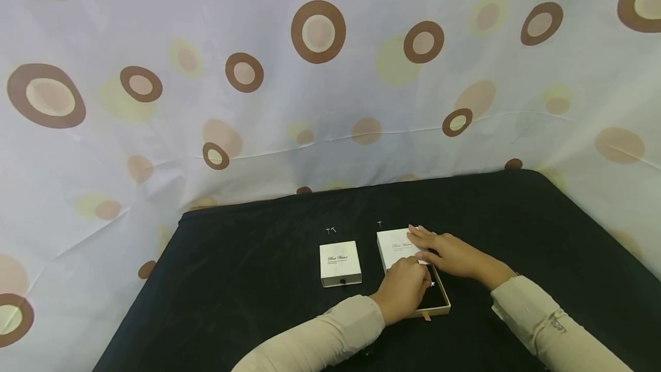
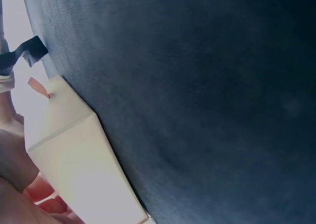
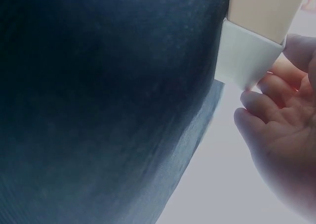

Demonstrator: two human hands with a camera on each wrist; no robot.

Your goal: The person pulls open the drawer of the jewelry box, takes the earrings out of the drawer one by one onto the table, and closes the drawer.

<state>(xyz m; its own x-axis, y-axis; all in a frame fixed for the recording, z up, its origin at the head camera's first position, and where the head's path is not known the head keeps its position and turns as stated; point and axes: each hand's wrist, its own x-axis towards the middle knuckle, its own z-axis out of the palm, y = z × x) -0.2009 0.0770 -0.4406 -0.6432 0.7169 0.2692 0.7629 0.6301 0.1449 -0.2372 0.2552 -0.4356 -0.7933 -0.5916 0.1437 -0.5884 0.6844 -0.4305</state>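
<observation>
A white slide-out gift box lies on the black cloth, its printed sleeve [image 1: 395, 244] partly off the drawer [image 1: 440, 310]. My left hand [image 1: 405, 289] reaches over the drawer with bent fingers; its fingertips are hidden, so whether they pinch anything does not show. Beside them, a small shiny piece [image 1: 432, 284] sits on the drawer's dark lining. My right hand [image 1: 449, 252] rests on the sleeve with fairly straight fingers. The left wrist view catches the drawer's pale side [image 2: 89, 169] and ribbon tab [image 2: 38, 87]; the right wrist view has the sleeve's side [image 3: 244, 54] near the right fingertips.
A second white box [image 1: 339, 262], closed, stands left of the first. Behind the boxes lie several tiny T-shaped metal pieces [image 1: 331, 229]. The black cloth [image 1: 232, 280] covers the table, and a patterned curtain [image 1: 320, 108] hangs behind it.
</observation>
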